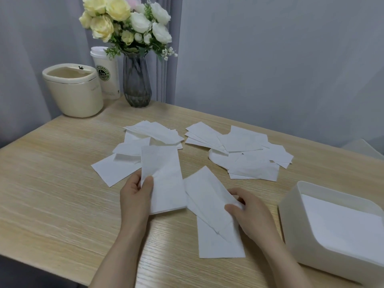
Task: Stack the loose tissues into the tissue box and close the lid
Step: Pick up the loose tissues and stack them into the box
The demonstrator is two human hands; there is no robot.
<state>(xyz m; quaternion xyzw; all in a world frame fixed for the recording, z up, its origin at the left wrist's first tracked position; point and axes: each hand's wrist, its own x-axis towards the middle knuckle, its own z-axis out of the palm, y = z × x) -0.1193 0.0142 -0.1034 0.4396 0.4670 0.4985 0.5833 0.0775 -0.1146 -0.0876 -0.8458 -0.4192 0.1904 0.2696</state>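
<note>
At frame centre, on the pale wood-grain table [62, 163], the left hand [136, 196] pinches a flat rectangular tissue stack [164, 179], the right hand's [247, 213] fingers pinch a thin folded tissue [207, 196], and the smooth white tissue box [295, 229] sits lower right.

White folded tissues [239, 150] lie scattered flat across the table; an open white box [291, 217] at right holds some stacked.

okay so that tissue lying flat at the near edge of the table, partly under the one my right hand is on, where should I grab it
Take the flat tissue by its near short edge, coming from your own side. That end lies bare on the table, while its far end is tucked under the tissue your right hand is pinching. Probably slide it toward you, then pinch.
</note>
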